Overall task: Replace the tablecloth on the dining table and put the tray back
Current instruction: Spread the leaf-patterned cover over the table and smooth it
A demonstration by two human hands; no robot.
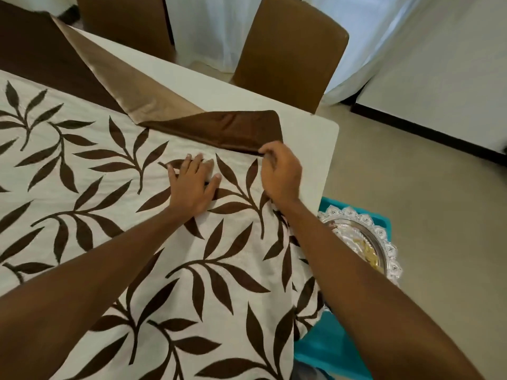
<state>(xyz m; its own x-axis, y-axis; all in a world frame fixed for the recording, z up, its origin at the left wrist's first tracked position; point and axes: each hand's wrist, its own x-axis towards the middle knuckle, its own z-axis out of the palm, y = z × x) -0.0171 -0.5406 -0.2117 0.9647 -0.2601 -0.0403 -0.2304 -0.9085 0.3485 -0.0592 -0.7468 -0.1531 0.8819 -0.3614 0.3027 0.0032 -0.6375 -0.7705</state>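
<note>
Silver tray (383,235) sits on blue stool (318,351) beside table (247,97), brown chair (288,50) beyond tablecloth (109,193)

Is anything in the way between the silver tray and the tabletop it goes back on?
No object blocks it. The silver tray sits on a teal seat beside the table; only the left hand, flat on the leaf-print tablecloth, and the right hand, pinching its folded-back brown border, lie over the cloth.
</note>
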